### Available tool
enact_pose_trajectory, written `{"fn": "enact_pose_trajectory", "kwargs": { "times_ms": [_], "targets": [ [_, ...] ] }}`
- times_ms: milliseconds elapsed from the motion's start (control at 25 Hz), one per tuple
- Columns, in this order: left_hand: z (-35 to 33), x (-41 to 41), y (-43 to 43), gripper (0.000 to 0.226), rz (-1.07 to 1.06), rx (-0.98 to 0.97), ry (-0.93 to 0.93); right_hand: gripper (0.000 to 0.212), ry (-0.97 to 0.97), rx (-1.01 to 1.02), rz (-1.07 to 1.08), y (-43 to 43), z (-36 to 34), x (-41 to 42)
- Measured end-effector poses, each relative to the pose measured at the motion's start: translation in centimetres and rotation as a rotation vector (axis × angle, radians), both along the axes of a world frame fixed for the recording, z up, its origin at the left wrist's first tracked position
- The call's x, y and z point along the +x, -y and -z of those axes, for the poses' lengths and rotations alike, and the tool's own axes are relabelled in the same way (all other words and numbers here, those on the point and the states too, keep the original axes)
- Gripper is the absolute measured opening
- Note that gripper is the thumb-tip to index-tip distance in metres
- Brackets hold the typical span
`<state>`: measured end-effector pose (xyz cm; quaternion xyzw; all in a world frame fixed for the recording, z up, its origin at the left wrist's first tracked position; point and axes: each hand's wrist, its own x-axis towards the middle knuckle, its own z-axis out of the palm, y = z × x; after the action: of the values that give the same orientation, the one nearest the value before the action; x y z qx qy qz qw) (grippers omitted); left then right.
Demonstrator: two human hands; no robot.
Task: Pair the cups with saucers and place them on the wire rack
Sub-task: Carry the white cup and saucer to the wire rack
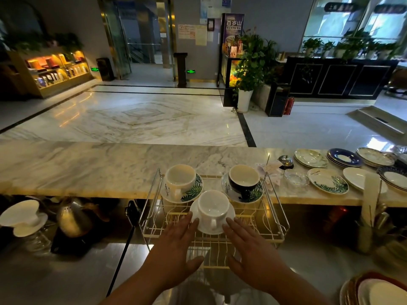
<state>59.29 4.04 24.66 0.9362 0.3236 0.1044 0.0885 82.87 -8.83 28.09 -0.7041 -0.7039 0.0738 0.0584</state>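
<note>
A gold wire rack stands on the counter before me. Three pairs sit on it: a white cup on a leaf-print saucer at back left, a black cup on a leaf-print saucer at back right, and a white cup on a plain white saucer in front. My left hand and my right hand are flat with fingers apart, on either side of the front saucer. The fingertips are at its rim and hold nothing.
Loose saucers and plates lie on the marble counter to the right, with a glass dish and a call bell. A steel kettle and a white dripper stand lower left. Stacked plates sit bottom right.
</note>
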Motion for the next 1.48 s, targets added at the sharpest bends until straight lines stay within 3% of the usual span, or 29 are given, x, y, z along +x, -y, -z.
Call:
{"fn": "enact_pose_trajectory", "kwargs": {
  "times_ms": [400, 640, 760, 1040, 1480],
  "targets": [
    [-0.1, 0.4, -0.2, 0.095, -0.010, -0.026, -0.051, 0.078, -0.036, -0.011, 0.011, -0.1, -0.1, 0.1],
    [-2.3, 0.2, -2.2, 0.082, -0.189, -0.044, 0.054, 0.059, 0.027, 0.135, 0.204, -1.0, -1.0, 2.6],
    [-2.9, 0.1, -3.3, 0.093, -0.251, -0.024, 0.011, 0.057, 0.153, 0.085, 0.268, -2.2, -1.3, 4.0],
    [-3.1, 0.8, -4.7, 0.097, -0.240, -0.017, -0.091, 0.060, 0.233, -0.018, 0.263, -4.4, -1.7, 4.9],
    [-3.9, 1.6, -5.9, 0.107, -0.213, -0.015, -0.101, 0.065, 0.196, -0.006, 0.277, -4.8, -0.9, 5.1]
  ]
}}
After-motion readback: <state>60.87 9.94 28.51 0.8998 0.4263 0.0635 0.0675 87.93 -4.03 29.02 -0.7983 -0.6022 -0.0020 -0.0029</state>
